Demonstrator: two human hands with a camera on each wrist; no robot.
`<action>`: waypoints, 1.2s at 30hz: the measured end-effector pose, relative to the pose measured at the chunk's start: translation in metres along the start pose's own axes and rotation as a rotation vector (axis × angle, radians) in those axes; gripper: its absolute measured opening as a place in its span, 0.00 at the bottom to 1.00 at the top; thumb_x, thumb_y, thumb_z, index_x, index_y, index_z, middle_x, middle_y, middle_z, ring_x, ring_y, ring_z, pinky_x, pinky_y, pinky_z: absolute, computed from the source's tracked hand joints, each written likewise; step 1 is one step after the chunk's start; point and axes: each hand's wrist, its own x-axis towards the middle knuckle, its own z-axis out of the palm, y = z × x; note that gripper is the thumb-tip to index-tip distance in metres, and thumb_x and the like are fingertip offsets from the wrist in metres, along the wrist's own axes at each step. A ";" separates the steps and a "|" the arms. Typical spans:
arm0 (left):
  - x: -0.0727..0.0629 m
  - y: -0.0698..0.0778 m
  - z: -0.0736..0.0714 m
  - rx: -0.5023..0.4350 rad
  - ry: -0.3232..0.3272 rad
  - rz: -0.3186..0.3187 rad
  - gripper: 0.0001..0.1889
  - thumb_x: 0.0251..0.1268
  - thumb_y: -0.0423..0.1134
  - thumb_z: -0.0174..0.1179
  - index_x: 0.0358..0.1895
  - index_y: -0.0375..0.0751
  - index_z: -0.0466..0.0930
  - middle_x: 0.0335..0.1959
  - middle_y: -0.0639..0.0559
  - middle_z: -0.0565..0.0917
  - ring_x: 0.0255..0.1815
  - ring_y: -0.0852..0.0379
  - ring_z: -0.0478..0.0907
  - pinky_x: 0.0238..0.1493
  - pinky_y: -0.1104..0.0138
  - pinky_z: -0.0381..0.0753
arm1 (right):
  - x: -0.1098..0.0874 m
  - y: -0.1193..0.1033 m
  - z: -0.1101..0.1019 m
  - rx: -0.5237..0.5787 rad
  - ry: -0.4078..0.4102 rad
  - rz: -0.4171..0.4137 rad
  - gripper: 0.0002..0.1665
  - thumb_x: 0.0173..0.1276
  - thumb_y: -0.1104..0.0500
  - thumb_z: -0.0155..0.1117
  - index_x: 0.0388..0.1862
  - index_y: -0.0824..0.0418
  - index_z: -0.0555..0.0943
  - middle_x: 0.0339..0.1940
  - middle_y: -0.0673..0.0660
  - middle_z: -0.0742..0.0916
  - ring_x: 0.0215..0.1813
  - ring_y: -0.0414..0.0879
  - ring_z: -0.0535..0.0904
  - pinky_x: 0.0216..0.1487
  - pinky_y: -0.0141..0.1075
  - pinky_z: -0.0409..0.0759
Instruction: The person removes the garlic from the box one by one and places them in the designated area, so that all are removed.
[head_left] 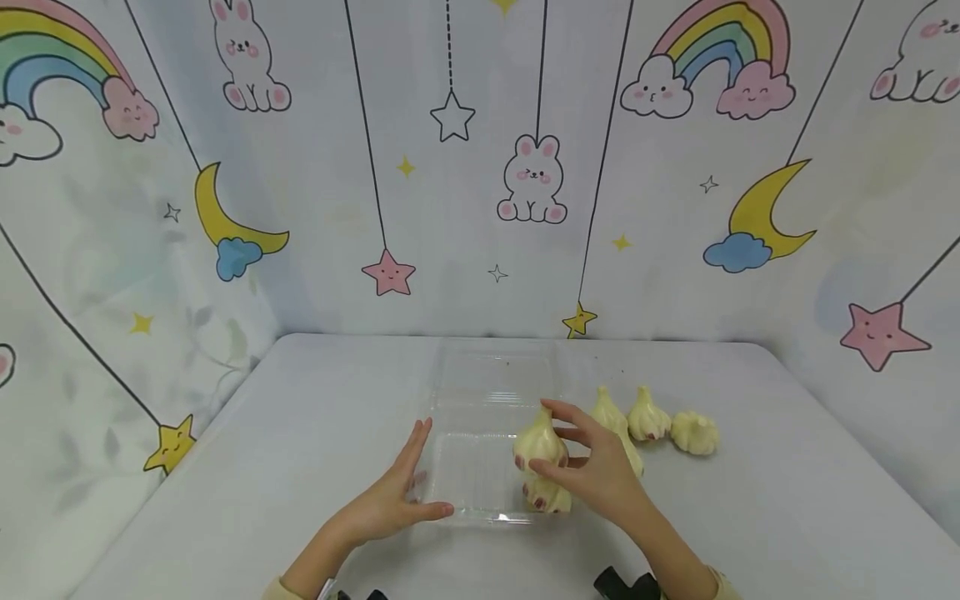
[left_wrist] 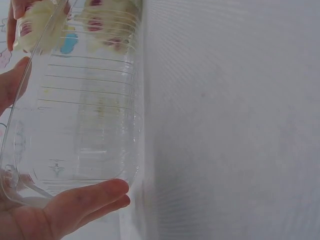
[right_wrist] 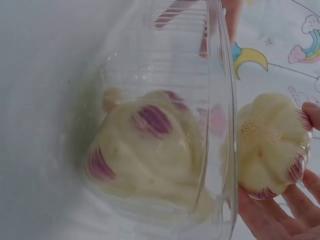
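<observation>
My right hand [head_left: 603, 467] pinches a pale garlic bulb [head_left: 538, 442] by its side, thumb opposite the fingers, with its stem upward. In the right wrist view this held garlic bulb [right_wrist: 272, 145] shows its root end and purple streaks, just above the rim of a clear plastic container [head_left: 472, 475]. Inside that container, at its near right corner, lies another garlic bulb [right_wrist: 150, 140], seen through the wall. My left hand [head_left: 390, 496] spreads its fingers along the container's left side, thumb near the front corner. Left fingertips [left_wrist: 117, 187] lie against the clear wall.
The container's transparent lid [head_left: 495, 375] lies folded back toward the far table edge. To the right of the container several garlic bulbs [head_left: 648, 417] lie on the white table [head_left: 300, 417], some partly behind my right hand. A patterned curtain [head_left: 315, 167] stands behind the table.
</observation>
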 end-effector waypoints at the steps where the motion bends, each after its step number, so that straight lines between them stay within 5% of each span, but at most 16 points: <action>1: 0.000 0.000 0.000 0.001 -0.001 0.001 0.56 0.52 0.42 0.67 0.73 0.52 0.28 0.71 0.37 0.26 0.63 0.26 0.53 0.59 0.44 0.59 | -0.001 0.000 -0.003 0.001 0.005 -0.006 0.39 0.46 0.61 0.76 0.60 0.51 0.72 0.58 0.56 0.76 0.52 0.55 0.77 0.35 0.33 0.81; 16: 0.001 0.000 0.000 -0.019 -0.013 -0.004 0.56 0.53 0.42 0.67 0.72 0.54 0.27 0.71 0.38 0.25 0.63 0.25 0.53 0.59 0.44 0.60 | -0.012 0.005 -0.037 -0.039 0.074 0.017 0.39 0.48 0.57 0.75 0.61 0.49 0.71 0.60 0.52 0.74 0.52 0.48 0.77 0.38 0.33 0.81; 31: -0.001 0.002 0.000 -0.038 -0.016 -0.008 0.56 0.53 0.42 0.67 0.72 0.54 0.27 0.71 0.39 0.24 0.63 0.24 0.53 0.58 0.42 0.61 | -0.017 0.003 -0.066 -0.182 0.094 0.079 0.41 0.50 0.55 0.74 0.64 0.53 0.68 0.62 0.55 0.73 0.54 0.54 0.75 0.41 0.35 0.80; 36: 0.000 0.001 0.000 -0.031 -0.012 -0.010 0.56 0.53 0.42 0.67 0.72 0.54 0.27 0.71 0.39 0.24 0.62 0.24 0.53 0.58 0.42 0.61 | -0.019 0.004 -0.076 -0.212 0.110 0.080 0.42 0.50 0.55 0.74 0.64 0.53 0.68 0.62 0.55 0.72 0.52 0.40 0.75 0.41 0.33 0.80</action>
